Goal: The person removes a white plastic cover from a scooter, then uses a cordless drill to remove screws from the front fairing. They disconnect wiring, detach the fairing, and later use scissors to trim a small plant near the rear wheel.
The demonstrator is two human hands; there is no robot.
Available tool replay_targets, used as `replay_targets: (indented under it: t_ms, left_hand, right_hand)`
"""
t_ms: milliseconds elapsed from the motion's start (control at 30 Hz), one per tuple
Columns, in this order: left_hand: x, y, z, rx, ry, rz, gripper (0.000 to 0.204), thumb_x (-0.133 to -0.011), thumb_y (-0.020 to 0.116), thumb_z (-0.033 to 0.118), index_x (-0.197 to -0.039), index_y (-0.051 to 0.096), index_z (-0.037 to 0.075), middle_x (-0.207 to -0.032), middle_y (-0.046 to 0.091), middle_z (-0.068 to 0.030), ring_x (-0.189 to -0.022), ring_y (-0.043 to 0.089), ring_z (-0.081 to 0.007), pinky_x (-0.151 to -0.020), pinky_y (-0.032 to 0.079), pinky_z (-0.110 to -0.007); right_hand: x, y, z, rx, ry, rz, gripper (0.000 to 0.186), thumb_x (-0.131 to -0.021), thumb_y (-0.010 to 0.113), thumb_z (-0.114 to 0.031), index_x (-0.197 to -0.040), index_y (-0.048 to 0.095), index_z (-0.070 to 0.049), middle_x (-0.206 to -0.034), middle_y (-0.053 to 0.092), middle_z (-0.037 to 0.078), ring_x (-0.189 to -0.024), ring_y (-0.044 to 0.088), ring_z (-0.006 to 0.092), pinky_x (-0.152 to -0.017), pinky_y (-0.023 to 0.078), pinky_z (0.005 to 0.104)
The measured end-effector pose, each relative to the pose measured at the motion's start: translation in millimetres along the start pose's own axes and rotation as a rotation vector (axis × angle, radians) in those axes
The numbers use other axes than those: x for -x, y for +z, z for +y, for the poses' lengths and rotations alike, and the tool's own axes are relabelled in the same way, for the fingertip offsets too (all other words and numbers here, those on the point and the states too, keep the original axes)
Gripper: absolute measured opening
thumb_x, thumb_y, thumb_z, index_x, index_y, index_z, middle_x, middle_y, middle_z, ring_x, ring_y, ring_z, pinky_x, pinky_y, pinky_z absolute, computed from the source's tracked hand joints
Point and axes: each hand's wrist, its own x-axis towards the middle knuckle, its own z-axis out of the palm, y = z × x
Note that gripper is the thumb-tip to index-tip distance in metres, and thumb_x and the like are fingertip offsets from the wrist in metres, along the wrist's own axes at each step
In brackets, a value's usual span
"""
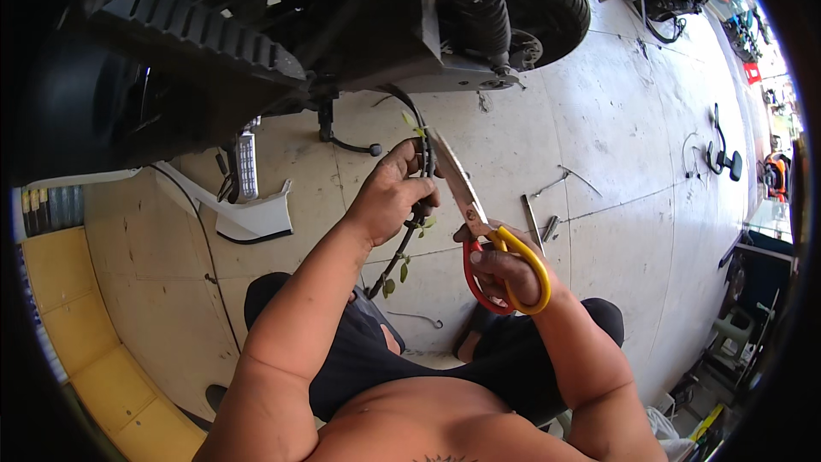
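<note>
My left hand [386, 197] is closed around a thin black cable [399, 258], which comes down from under a dark motorbike [359, 43]. Small yellow-green, leaf-like bits stick out along the cable above and below my fingers. In my right hand [506, 267] is a pair of scissors [459, 181] with one red and one yellow handle, my fingers through the loops. Its worn blades point up and away, their tips close beside the cable just above my left hand. Whether the blades touch the cable I cannot tell.
The bike's rear tyre [560, 13] and spring shock absorber [475, 13] are at the top. A white panel [256, 216] lies on the floor at left, near yellow cabinets [81, 316]. Metal rods and small tools [532, 218] lie at right. A black mirror [729, 162] lies farther right.
</note>
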Motion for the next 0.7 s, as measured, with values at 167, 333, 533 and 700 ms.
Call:
replay_targets:
  t_ms: [167,333,533,700]
  left_hand:
    - [5.6,10.2,10.3,0.002,-0.019,0.049,0.03,-0.097,0.047,0.015,-0.125,0.058,0.009,-0.084,0.059,0.002,-0.063,0.051,-0.0054,-0.054,0.043,-0.021]
    - [5.4,11.1,6.2,-0.059,0.0,0.089,0.03,-0.1,0.048,0.022,-0.126,0.058,0.012,-0.078,0.055,0.0039,-0.062,0.049,-0.0045,-0.052,0.041,-0.02]
    - [4.7,12.5,4.8,-0.047,0.035,0.044,0.028,-0.101,0.047,0.018,-0.127,0.053,0.012,-0.076,0.055,0.0007,-0.06,0.05,-0.0062,-0.051,0.042,-0.021]
    - [1.6,15.3,-0.3,-0.074,0.057,0.076,0.032,-0.102,0.045,0.021,-0.13,0.053,0.009,-0.075,0.054,0.0027,-0.058,0.047,-0.0054,-0.052,0.04,-0.021]
  right_hand:
    - [-1.0,0.8,-2.7,0.044,-0.005,-0.002,0.028,-0.089,0.06,-0.015,-0.114,0.054,-0.002,-0.06,0.047,-0.001,-0.044,0.041,0.0087,-0.043,0.033,0.0244]
    - [-4.7,-2.1,-6.4,-0.048,0.049,-0.06,0.029,-0.089,0.059,-0.017,-0.113,0.052,-0.002,-0.059,0.046,0.0,-0.042,0.039,0.0089,-0.042,0.031,0.0251]
    - [-6.1,-3.3,-1.2,-0.042,0.012,-0.065,0.028,-0.089,0.059,-0.017,-0.112,0.053,-0.001,-0.058,0.046,0.0,-0.042,0.038,0.0087,-0.042,0.031,0.0253]
    - [-12.9,-0.4,1.8,0.016,-0.029,-0.047,0.029,-0.089,0.059,-0.019,-0.111,0.054,-0.001,-0.061,0.049,0.001,-0.044,0.042,0.0086,-0.043,0.034,0.0253]
